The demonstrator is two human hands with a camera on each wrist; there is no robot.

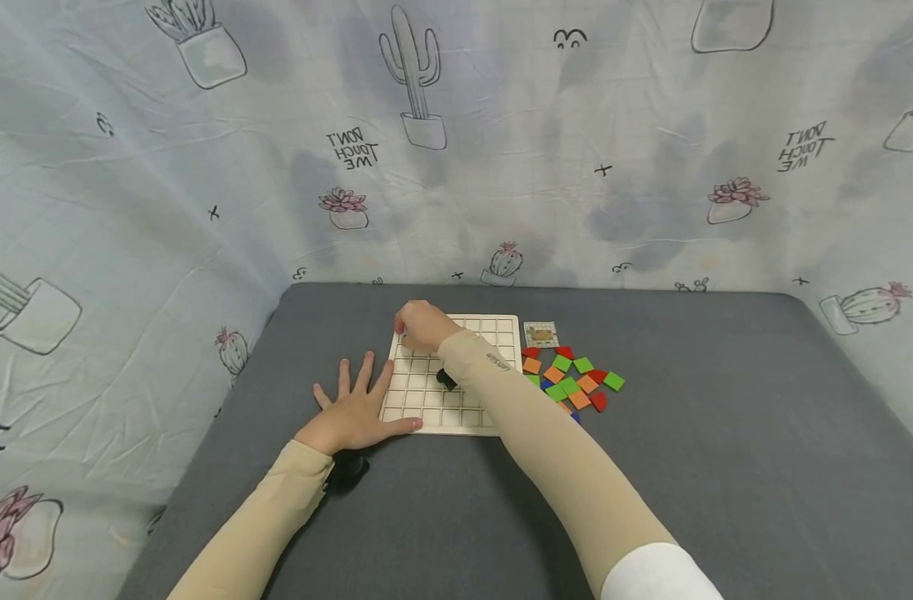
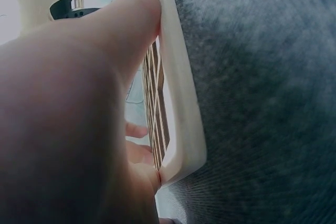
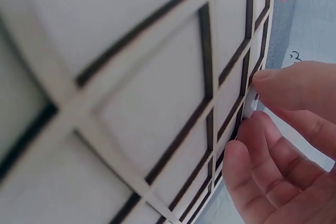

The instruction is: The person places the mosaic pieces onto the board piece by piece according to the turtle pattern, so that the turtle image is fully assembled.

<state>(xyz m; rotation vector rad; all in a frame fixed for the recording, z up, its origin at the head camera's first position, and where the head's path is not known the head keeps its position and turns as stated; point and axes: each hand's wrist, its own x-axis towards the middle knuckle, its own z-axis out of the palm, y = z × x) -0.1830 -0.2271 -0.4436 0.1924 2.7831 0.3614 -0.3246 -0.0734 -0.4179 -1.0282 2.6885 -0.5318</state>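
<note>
A pale wooden grid board (image 1: 437,398) with square cells lies on the grey table. My left hand (image 1: 355,414) is spread flat at its left side, the thumb on the board's front left corner and the fingertips by the left edge. Seen from the left wrist, the thumb (image 2: 131,19) presses on the raised rim. Over the far left corner of the board, my right hand (image 1: 424,327) has its fingers bent. In the right wrist view, its thumb and fingers pinch a small whitish piece (image 3: 251,104) at the grid; most of that piece is hidden.
Right of the board lie many loose tiles, among them green tiles (image 1: 569,385), orange tiles (image 1: 580,399), red tiles (image 1: 599,402) and a little blue. A small patterned card (image 1: 541,334) is behind them. A printed curtain (image 1: 501,167) hangs around the table (image 1: 726,433).
</note>
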